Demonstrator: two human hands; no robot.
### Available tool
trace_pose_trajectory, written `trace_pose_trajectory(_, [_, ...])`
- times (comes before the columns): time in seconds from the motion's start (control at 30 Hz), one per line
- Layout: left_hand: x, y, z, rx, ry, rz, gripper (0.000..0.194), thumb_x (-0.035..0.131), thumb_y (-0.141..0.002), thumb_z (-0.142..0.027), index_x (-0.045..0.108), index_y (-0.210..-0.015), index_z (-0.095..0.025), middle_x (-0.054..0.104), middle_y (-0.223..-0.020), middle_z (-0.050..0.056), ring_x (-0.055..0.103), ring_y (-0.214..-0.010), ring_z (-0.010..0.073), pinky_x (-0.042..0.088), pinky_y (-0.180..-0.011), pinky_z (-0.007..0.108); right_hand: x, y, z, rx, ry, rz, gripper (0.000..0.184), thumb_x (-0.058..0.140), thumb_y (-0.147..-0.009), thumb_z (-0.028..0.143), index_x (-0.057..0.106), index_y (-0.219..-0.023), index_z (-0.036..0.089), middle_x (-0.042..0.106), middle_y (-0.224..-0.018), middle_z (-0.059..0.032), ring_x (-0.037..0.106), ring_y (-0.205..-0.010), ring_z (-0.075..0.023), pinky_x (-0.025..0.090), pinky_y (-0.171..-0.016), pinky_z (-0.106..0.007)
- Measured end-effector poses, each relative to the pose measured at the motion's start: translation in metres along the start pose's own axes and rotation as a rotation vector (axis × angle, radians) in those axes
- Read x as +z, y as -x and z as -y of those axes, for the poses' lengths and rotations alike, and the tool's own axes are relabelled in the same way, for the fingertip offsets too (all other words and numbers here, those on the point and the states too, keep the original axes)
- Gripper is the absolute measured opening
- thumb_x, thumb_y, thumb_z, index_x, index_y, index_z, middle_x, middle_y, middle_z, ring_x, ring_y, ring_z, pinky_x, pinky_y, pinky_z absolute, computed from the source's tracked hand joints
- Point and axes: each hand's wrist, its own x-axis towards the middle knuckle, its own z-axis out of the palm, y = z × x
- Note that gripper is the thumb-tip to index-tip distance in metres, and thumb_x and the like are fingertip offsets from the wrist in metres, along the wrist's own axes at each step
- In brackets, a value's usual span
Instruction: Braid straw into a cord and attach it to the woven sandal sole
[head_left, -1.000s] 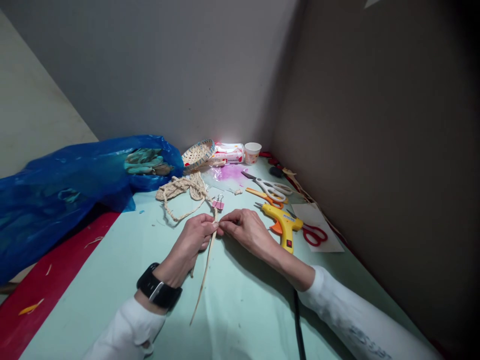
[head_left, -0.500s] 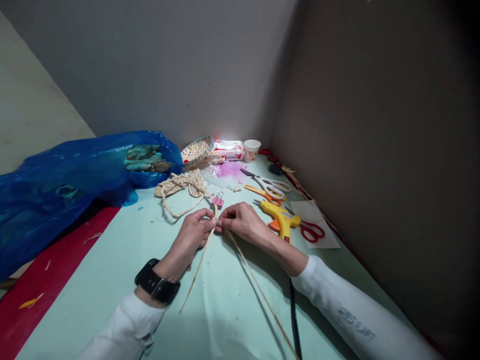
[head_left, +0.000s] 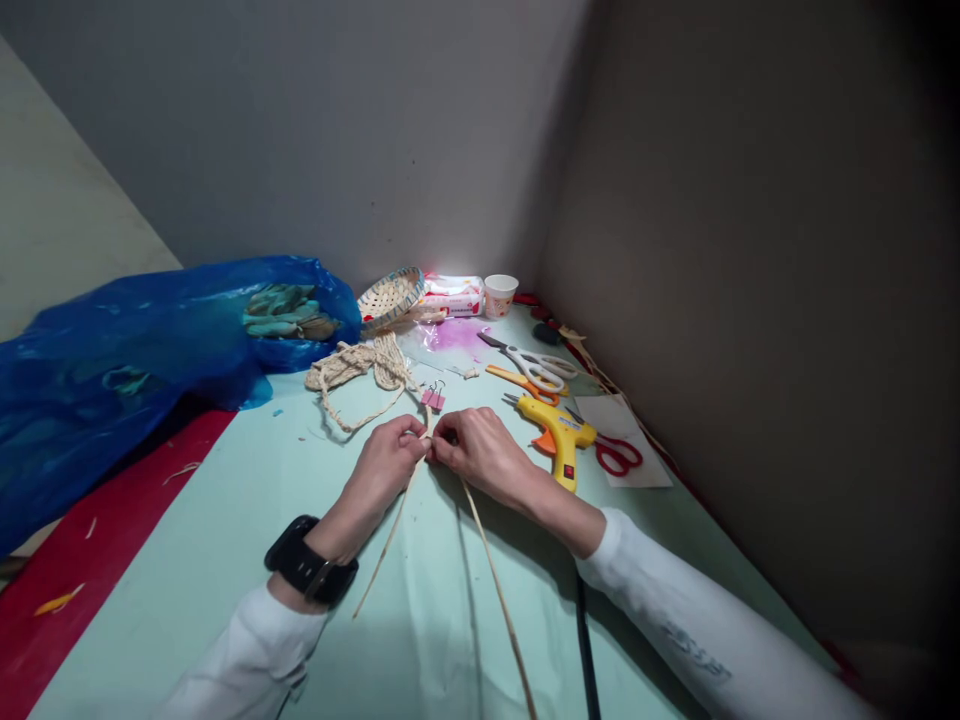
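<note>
My left hand (head_left: pixel 388 462) pinches a braided straw cord (head_left: pixel 428 415) just below a pink binder clip (head_left: pixel 433 398). Fingertip to fingertip with it, my right hand (head_left: pixel 480 450) is closed on the straw strands at the same spot; the fingers hide the exact crossing. One loose straw strand (head_left: pixel 386 548) trails down from under my left hand. A longer straw strand (head_left: pixel 491 570) runs from beneath my right hand toward the near edge. Beyond the clip, the cord joins a bundle of finished braid (head_left: pixel 360 365) lying on the table.
To the right lie a yellow glue gun (head_left: pixel 559 430), red-handled scissors (head_left: pixel 619 455), white-handled scissors (head_left: pixel 536 362) and an orange-yellow cutter (head_left: pixel 525 380). A blue plastic bag (head_left: pixel 172 310) fills the left. A woven basket (head_left: pixel 391 297), a tissue pack (head_left: pixel 454 295) and a paper cup (head_left: pixel 500 296) stand against the wall.
The long strand under my right hand has swung left at its near end. Both hands stay together at the braid, with small shifts of the fingers. The view has shifted slightly.
</note>
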Motion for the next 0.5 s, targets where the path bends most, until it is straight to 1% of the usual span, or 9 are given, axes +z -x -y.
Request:
trace_pose_trajectory(0.07, [0.0, 0.001, -0.001, -0.008, 0.006, 0.008, 0.011, 0.064, -0.071, -0.022, 0.054, -0.07, -0.019, 0.038, -0.043, -0.011, 0.028, -0.037, 0.0049, 0.018, -0.037, 0.017, -0.002, 0.0, -0.001, 0.0, -0.02, 0.013, 0.02, 0.053, -0.076, 0.014, 0.072, -0.071, 0.012, 0.055, -0.054, 0.0003, 0.039, -0.052, -0.0094, 0.027, -0.054, -0.024])
trace_pose_trajectory(0.17, [0.001, 0.004, -0.008, -0.049, 0.029, 0.043, 0.012, 0.063, -0.073, -0.026, 0.055, -0.069, -0.018, 0.041, -0.045, -0.01, 0.027, -0.037, 0.0046, 0.017, -0.037, 0.018, -0.006, -0.004, -0.008, 0.013, -0.082, 0.069, 0.023, 0.051, -0.078, 0.016, 0.072, -0.07, 0.014, 0.052, -0.053, 0.0022, 0.04, -0.052, -0.0086, 0.028, -0.052, -0.022])
trace_pose_trajectory(0.3, [0.003, 0.006, -0.018, -0.101, 0.044, 0.059, 0.013, 0.065, -0.071, -0.026, 0.056, -0.07, -0.016, 0.053, -0.054, -0.005, 0.028, -0.038, 0.0034, 0.016, -0.037, 0.018, -0.008, -0.009, -0.018, 0.054, -0.161, 0.132, 0.025, 0.05, -0.081, 0.023, 0.071, -0.072, 0.013, 0.047, -0.054, 0.0038, 0.037, -0.051, -0.008, 0.027, -0.048, -0.021])
trace_pose_trajectory(0.37, [0.003, 0.006, -0.02, -0.108, 0.037, 0.047, 0.013, 0.065, -0.07, -0.025, 0.056, -0.071, -0.016, 0.053, -0.054, -0.005, 0.028, -0.038, 0.0037, 0.017, -0.038, 0.018, -0.007, -0.011, -0.02, 0.07, -0.175, 0.137, 0.024, 0.051, -0.081, 0.023, 0.07, -0.072, 0.012, 0.047, -0.055, 0.0039, 0.037, -0.051, -0.0078, 0.026, -0.048, -0.02])
trace_pose_trajectory(0.43, [0.004, 0.006, -0.02, -0.109, 0.02, 0.041, 0.013, 0.064, -0.07, -0.025, 0.055, -0.07, -0.016, 0.048, -0.05, -0.007, 0.027, -0.039, 0.0041, 0.017, -0.038, 0.018, -0.005, -0.01, -0.02, 0.075, -0.175, 0.135, 0.022, 0.052, -0.08, 0.022, 0.068, -0.07, 0.012, 0.049, -0.056, 0.0037, 0.038, -0.052, -0.0075, 0.027, -0.048, -0.02])
trace_pose_trajectory(0.5, [0.004, 0.006, -0.019, -0.11, -0.008, 0.046, 0.012, 0.063, -0.07, -0.026, 0.055, -0.07, -0.016, 0.048, -0.051, -0.006, 0.025, -0.038, 0.0043, 0.015, -0.038, 0.019, -0.005, -0.009, -0.018, 0.073, -0.162, 0.122, 0.019, 0.052, -0.079, 0.02, 0.067, -0.069, 0.013, 0.052, -0.058, 0.0035, 0.04, -0.053, -0.0075, 0.027, -0.05, -0.02])
